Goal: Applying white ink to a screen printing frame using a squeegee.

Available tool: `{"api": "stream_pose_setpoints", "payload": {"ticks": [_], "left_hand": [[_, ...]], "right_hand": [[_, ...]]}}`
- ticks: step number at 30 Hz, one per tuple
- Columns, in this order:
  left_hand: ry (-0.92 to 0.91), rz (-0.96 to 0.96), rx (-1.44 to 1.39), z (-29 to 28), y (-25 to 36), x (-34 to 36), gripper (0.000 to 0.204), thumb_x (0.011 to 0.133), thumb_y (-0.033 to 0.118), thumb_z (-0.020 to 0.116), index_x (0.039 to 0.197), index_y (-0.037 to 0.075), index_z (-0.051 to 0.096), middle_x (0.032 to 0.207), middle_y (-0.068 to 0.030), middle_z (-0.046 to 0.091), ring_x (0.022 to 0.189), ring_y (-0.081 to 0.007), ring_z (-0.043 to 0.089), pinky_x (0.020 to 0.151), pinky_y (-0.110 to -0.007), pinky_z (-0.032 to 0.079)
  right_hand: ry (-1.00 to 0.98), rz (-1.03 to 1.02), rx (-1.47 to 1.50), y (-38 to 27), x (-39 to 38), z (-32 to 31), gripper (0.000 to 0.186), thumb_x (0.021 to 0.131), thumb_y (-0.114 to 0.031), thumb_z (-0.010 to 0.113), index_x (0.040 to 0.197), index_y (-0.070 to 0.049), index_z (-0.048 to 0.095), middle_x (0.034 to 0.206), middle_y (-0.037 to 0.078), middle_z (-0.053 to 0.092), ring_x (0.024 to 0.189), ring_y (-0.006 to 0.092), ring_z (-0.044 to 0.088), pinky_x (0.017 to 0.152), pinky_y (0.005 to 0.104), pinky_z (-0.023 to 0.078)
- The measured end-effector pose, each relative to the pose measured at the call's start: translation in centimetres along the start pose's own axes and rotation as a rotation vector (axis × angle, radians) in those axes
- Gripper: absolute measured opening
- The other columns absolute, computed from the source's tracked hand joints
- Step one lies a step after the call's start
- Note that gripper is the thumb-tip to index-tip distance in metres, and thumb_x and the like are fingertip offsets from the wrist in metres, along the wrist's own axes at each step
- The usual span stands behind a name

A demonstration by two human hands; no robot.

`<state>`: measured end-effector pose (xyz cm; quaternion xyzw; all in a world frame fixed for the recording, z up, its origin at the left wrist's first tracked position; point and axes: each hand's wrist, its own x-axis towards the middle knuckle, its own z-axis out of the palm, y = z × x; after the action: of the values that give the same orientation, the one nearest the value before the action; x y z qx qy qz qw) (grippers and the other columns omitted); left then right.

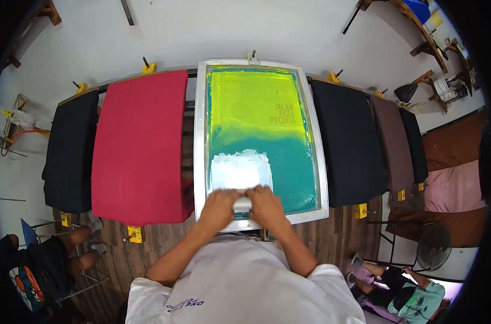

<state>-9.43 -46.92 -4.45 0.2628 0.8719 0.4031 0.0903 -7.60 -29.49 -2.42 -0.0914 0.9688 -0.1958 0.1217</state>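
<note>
White shirt: the wearer's, at the near edge, with short blue lettering, skewed by folds.
Left hand: closed around the left part of a pale squeegee.
Right hand: closed around its right part, thumbs close together.
Squeegee: over the near end of the printing screen, left of its middle; the hands cover most of it, and its blade is hard to make out, probably against the mesh.
White ink: a ragged-edged patch just beyond the knuckles.
Screen frame: silvery metal, its near rail just under the wrists; bare mesh gives more room on the right than on the left.
Screen lettering: three stacked lines in brownish capitals on the yellow-green far half; smaller print at upper left is too faint to read.
Side edges: red cloth across a narrow gap at left, black cloth close at right.
Seated people: lower left and lower right, the former partly lost in the dark rim.
Wall: white, beyond the far rail.
</note>
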Motion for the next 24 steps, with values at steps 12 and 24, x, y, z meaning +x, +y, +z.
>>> {"api": "stream_pose_setpoints", "payload": {"ticks": [12,24], "left_hand": [[0.024,-0.062,-0.020,0.8,-3.3,1.1,0.047,0.069,-0.010,0.059,0.114,0.002,0.061,0.105,-0.0218,0.065,0.093,-0.0406,0.063,0.083,-0.048,0.051],[-0.085,-0.079,-0.066,0.1,-0.2,2.0,0.056,0.066,-0.011,0.061,0.119,0.005,0.064,0.112,-0.0210,0.066,0.099,-0.0397,0.064,0.089,-0.044,0.051]], "right_hand": [[0.019,-0.051,-0.117,0.9,3.7,1.4,0.032,0.068,-0.001,0.068,0.100,-0.009,0.065,0.104,0.011,0.063,0.098,0.0333,0.061,0.076,0.0442,0.056],[0.048,-0.014,-0.092,1.1,1.2,-1.1,0.026,0.072,0.000,0.065,0.097,-0.008,0.068,0.094,0.013,0.064,0.089,0.0330,0.064,0.071,0.0447,0.055]]}}
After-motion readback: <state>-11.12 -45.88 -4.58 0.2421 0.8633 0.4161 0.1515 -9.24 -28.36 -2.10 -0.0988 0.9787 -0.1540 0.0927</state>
